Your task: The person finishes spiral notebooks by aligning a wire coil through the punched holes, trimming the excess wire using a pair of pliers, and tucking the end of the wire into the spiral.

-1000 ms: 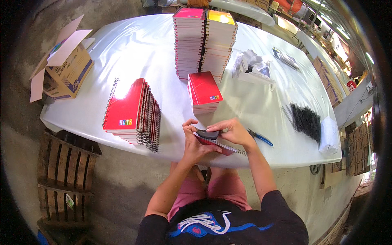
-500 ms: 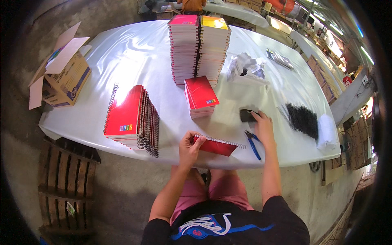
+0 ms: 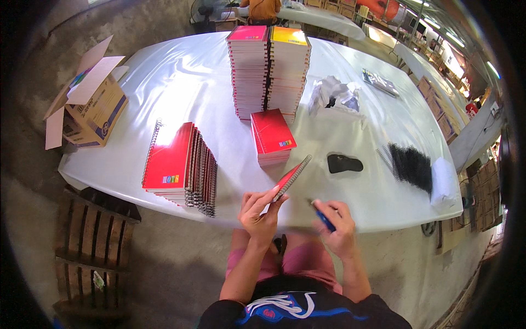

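— Red spiral notebook [image 3: 286, 179]: where?
— Lower centre of frame, pinched between thumb and fingers of left hand [image 3: 259, 216], with coiled long edge aslant toward upper right.
— And right hand [image 3: 341, 227]?
— Just right of notebook, apart, fingers curled round blue-handled pliers [image 3: 325, 219], blurred tip toward upper left.

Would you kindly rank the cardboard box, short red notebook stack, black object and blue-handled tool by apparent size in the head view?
1. Cardboard box
2. Short red notebook stack
3. Black object
4. Blue-handled tool, visible part only; the right hand partly hides it.
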Demonstrator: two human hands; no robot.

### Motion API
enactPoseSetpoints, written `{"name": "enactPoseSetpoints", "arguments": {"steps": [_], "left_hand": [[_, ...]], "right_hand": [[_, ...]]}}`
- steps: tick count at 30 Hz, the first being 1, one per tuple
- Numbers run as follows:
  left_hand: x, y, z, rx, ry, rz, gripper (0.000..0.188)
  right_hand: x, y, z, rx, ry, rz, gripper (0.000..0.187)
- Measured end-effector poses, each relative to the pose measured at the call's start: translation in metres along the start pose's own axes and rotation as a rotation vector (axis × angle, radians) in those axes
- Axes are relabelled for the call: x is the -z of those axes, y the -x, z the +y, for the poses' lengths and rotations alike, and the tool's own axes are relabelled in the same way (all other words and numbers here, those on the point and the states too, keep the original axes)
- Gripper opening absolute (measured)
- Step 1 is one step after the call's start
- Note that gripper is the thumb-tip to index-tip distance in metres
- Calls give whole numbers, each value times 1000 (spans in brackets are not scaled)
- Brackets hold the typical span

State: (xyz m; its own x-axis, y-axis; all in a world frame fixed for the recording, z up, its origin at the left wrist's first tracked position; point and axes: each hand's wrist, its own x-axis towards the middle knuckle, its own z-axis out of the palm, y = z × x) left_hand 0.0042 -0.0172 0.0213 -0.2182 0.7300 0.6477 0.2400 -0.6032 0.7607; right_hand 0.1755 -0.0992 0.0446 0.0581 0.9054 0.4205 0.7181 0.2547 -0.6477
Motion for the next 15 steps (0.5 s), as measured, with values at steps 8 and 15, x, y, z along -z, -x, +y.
{"name": "enactPoseSetpoints", "arguments": {"steps": [8,15], "left_hand": [[1,-3,6,12,2,66,29],[3,1,2,-57,-38,49,32]], "right_hand": [[-4,-27,-56,147,140,48,45],[-9,-28,-55,107,94,-4,44]]}}
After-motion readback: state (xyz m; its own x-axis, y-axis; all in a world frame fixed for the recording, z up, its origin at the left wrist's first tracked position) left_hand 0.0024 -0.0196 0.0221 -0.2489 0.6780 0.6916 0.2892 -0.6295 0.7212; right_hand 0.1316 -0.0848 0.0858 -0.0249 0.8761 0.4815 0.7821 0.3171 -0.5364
